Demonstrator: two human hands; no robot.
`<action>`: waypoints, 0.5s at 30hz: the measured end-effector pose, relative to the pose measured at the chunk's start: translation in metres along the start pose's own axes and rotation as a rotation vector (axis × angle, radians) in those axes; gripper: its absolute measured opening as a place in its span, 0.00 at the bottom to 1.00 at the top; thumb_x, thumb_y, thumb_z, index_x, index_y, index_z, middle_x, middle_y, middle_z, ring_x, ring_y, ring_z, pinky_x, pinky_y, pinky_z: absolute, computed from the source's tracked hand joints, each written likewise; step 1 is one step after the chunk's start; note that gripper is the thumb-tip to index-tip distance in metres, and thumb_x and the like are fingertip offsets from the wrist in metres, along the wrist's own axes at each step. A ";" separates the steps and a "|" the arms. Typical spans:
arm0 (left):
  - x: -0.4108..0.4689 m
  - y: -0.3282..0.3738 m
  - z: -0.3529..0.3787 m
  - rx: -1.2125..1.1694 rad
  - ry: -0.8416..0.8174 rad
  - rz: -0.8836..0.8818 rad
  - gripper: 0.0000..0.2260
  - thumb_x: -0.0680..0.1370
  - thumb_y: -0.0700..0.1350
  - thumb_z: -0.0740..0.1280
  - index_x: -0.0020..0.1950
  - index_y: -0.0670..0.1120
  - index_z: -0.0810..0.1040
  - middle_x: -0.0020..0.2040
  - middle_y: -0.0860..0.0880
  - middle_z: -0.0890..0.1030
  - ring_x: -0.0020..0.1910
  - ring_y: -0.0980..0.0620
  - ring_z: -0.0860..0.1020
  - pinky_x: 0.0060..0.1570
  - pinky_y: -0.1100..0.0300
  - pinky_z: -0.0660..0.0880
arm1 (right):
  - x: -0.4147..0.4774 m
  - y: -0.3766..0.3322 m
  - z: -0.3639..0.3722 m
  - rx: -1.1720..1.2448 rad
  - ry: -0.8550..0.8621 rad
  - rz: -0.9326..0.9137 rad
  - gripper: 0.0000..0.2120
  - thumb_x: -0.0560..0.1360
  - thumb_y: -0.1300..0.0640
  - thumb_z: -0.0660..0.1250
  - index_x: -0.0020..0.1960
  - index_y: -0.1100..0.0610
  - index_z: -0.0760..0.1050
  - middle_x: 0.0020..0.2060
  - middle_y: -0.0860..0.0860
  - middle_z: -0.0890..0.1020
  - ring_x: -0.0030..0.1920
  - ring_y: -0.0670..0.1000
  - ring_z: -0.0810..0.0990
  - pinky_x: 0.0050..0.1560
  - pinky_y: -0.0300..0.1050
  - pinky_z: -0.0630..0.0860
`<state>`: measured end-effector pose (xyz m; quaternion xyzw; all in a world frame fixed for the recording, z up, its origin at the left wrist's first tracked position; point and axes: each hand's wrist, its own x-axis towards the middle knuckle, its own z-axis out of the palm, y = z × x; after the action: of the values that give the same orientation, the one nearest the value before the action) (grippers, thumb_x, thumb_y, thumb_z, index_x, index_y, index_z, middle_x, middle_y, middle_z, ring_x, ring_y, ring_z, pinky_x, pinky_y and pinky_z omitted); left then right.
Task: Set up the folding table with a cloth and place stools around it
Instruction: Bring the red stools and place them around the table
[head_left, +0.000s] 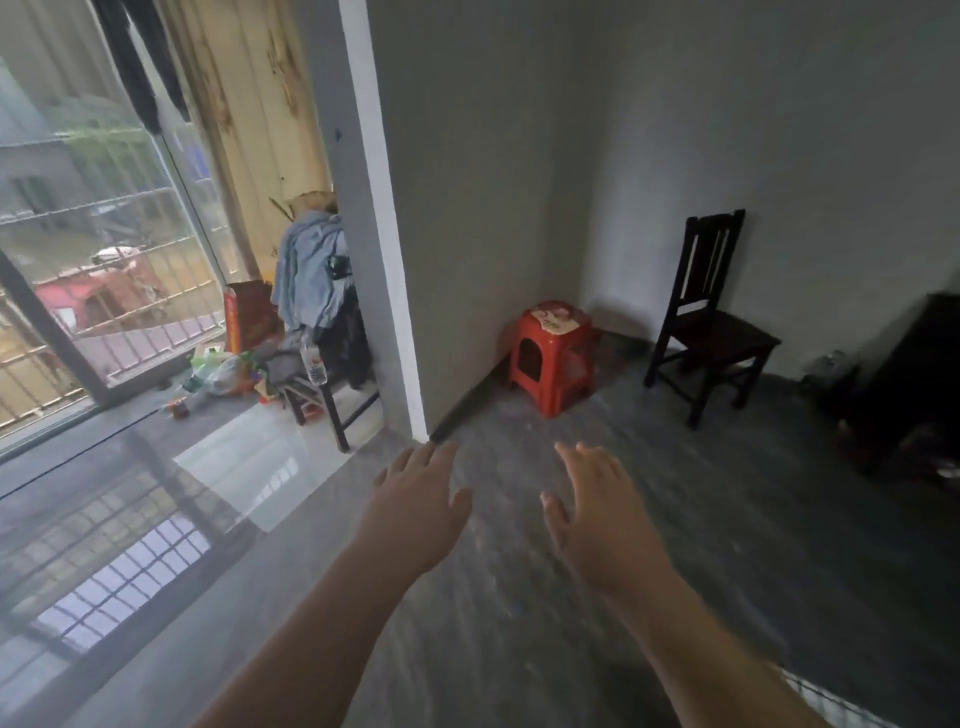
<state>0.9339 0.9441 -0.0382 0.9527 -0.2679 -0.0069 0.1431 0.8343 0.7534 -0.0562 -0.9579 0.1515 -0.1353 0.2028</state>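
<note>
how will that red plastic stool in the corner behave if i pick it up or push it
The red moulded plastic stool is probably light for its size: an arched cut-out shows in its side. It is likely stiff, looking like one moulded shell. On the smooth grey floor it would probably slide when pushed low, and its wide base makes tipping unlikely.

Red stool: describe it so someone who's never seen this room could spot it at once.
Find the grey wall that juts out right of the big window, and follow its base to the room's corner. The red stool stands there, left of a dark wooden chair. It alone is low, backless, bright red plastic, with a worn pale patch on top.
</note>
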 end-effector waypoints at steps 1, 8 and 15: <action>0.026 0.008 0.002 0.000 0.001 0.002 0.25 0.81 0.57 0.58 0.77 0.52 0.61 0.75 0.52 0.67 0.75 0.48 0.63 0.73 0.49 0.63 | 0.023 0.012 -0.004 0.000 -0.011 0.004 0.30 0.80 0.45 0.58 0.79 0.55 0.59 0.76 0.57 0.65 0.77 0.57 0.59 0.78 0.53 0.56; 0.172 0.029 0.015 0.041 -0.002 0.018 0.26 0.81 0.58 0.57 0.77 0.51 0.61 0.74 0.52 0.68 0.75 0.49 0.62 0.74 0.50 0.62 | 0.165 0.067 -0.016 0.022 -0.002 0.032 0.30 0.80 0.48 0.61 0.79 0.55 0.59 0.76 0.56 0.65 0.77 0.55 0.58 0.77 0.48 0.53; 0.332 0.015 0.048 -0.012 -0.022 0.044 0.26 0.81 0.57 0.58 0.77 0.51 0.61 0.73 0.52 0.68 0.74 0.48 0.65 0.71 0.50 0.65 | 0.307 0.107 0.018 -0.024 -0.003 0.063 0.30 0.80 0.47 0.61 0.79 0.54 0.59 0.76 0.55 0.65 0.76 0.55 0.60 0.76 0.49 0.56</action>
<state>1.2067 0.7489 -0.0586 0.9456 -0.2902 -0.0158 0.1462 1.0968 0.5602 -0.0572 -0.9552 0.1831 -0.1253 0.1958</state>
